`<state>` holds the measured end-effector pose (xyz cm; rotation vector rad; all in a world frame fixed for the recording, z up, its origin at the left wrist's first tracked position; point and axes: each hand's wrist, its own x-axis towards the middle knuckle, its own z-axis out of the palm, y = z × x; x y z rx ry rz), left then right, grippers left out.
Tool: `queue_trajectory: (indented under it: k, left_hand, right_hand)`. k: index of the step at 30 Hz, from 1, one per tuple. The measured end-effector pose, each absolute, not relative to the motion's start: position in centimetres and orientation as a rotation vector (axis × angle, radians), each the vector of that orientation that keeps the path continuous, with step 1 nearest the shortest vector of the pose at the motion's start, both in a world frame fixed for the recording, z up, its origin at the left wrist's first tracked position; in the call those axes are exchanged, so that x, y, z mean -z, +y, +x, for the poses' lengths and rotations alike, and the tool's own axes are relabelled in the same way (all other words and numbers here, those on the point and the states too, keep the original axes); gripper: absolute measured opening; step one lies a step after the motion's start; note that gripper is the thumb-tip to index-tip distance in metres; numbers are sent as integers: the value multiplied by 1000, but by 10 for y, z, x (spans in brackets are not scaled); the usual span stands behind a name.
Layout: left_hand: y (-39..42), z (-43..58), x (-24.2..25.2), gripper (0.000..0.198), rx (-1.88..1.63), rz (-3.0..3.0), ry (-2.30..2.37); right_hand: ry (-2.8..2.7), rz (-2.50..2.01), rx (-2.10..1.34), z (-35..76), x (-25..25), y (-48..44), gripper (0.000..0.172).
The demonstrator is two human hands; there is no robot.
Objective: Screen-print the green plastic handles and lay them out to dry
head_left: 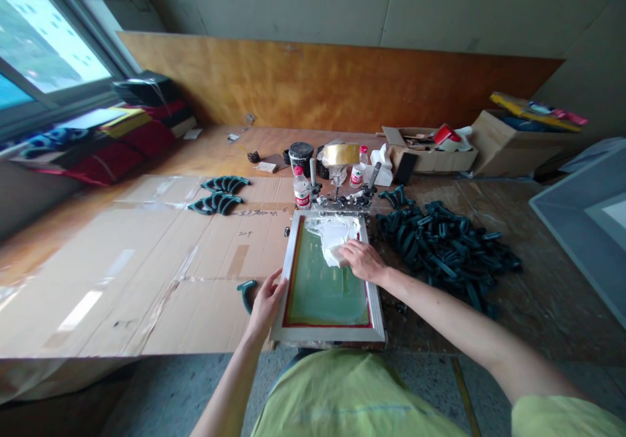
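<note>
A screen-printing frame [375, 313] with a pale rim and greenish mesh lies in front of me. White ink [333, 228] is smeared over the upper part of the mesh. My right hand [362, 261] is closed on a small pale squeegee [334, 255], which touches the mesh at the lower edge of the ink. At the frame's left side, my left hand [270, 299] grips the rim, its thumb and fingers against the edge. Just left of that hand, a dark green curved plastic piece [247, 293] lies on the cardboard, partly hidden.
A metal clamp [342, 199] stands behind the frame, near bottles [301, 189] and a black tub [301, 155]. Right lies a heap of dark green pieces [445, 244]; two neat rows [218, 202] rest on the cardboard [161, 280]. Boxes [445, 161] stand at the back right.
</note>
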<state>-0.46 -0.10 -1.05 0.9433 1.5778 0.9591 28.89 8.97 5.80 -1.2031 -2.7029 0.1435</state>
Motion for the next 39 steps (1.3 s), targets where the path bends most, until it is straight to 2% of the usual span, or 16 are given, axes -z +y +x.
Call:
queue_trajectory:
  k: [4,8,10,12,14,17,19,22,24,26,28,30,31,35,37,39]
  left_hand:
    - [0,-3,-1,76,-968,893,1558]
    - [2,-6,-33,82,-983,836,1483]
    - [6,-9,-57,77,-988,827,1435]
    - [14,-10,-82,68,-1016,836,1412]
    - [28,-6,-107,64,-1131,851,1367]
    - [60,7,-141,58,-1392,895,1206]
    - [84,16,-161,56,-1436,935,1118]
    - [110,23,-177,58,-1411,945,1074]
    - [111,28,-172,57,-1494,892,1087]
    - [96,37,-153,57,-1505,799,1126]
    - [68,52,-123,60,-1271,700,1175]
    - [35,69,-91,63,-860,599,1201]
    - [20,76,-76,60,-787,533,1194]
    - [-17,64,-30,33,-823,310,1217]
    - [-24,28,-12,30,-849,272,1355]
    - [-29,-21,9,35,-875,288,1558]
  right_hand:
    - [-2626,-1233,-210,293,-69,108,20]
    - [-2429,-1493,-195,285,-94,160,54]
    - [-2332,-1576,-152,290,-104,180,62]
    - [-2177,-1636,-95,307,-107,190,56]
    - [-1981,-1749,-79,330,-102,190,41]
    - [-1877,-1896,-212,357,-74,168,27]
    - [-1984,-1878,-327,359,-48,145,25]
    - [-2249,-1695,-336,344,-18,113,35]
    - [-2379,-1581,-292,332,-13,102,32]
    - [-2389,-1564,-279,320,-18,95,17]
    - [-2317,-1573,-266,305,-29,86,10]
    - [-2306,-1488,-220,284,-36,68,9]
    - [-2358,-1385,-202,274,-38,58,10]
    - [-2616,-932,-257,265,-25,28,20]
    - [-2521,-1164,-259,300,-15,31,24]
    - [-2272,-1649,-169,356,-5,45,29]
